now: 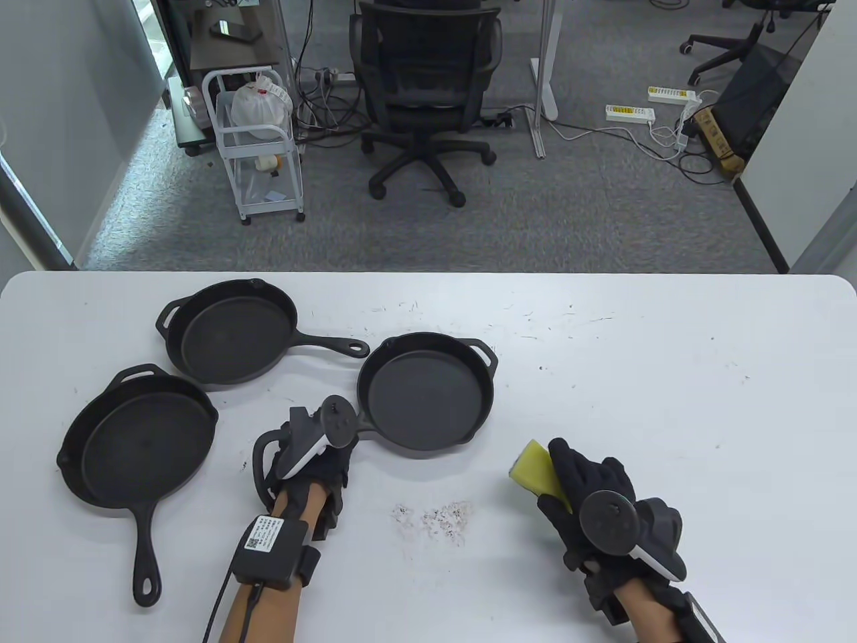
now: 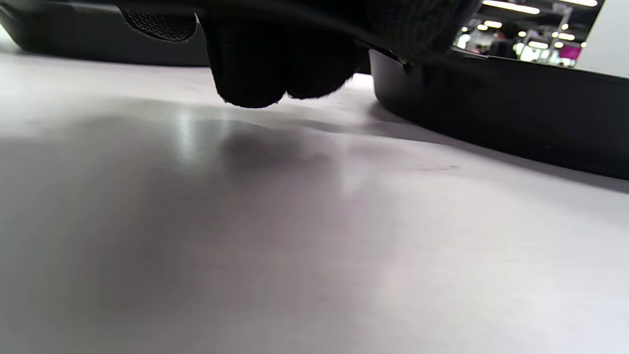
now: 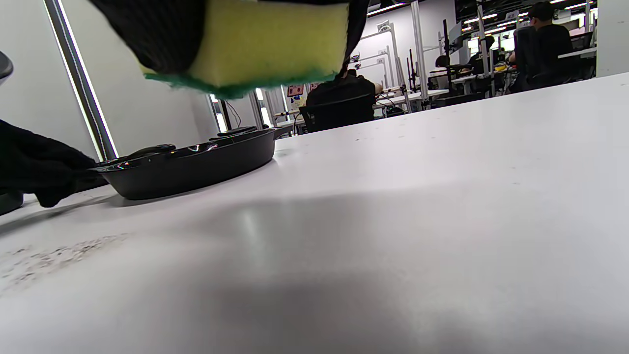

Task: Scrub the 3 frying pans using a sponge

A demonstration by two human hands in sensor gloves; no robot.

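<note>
A: Where do the three frying pans lie?
B: All on the white table [image 1: 669, 375]: the near-left pan [image 1: 137, 445], the far pan [image 1: 231, 333], and the middle pan [image 1: 422, 395], whose handle points toward the left hand [image 1: 311, 455].

A: State of that hand's fingers?
B: Its fingers [image 2: 275, 64] curl at the middle pan's handle; whether they grip it, I cannot tell.

A: And the sponge?
B: The yellow-green sponge [image 1: 535, 469] is held in the right hand [image 1: 602, 509], fingers closed around it, off the table, right of the middle pan. Dark crumbs [image 1: 438, 517] lie between the hands.
</note>
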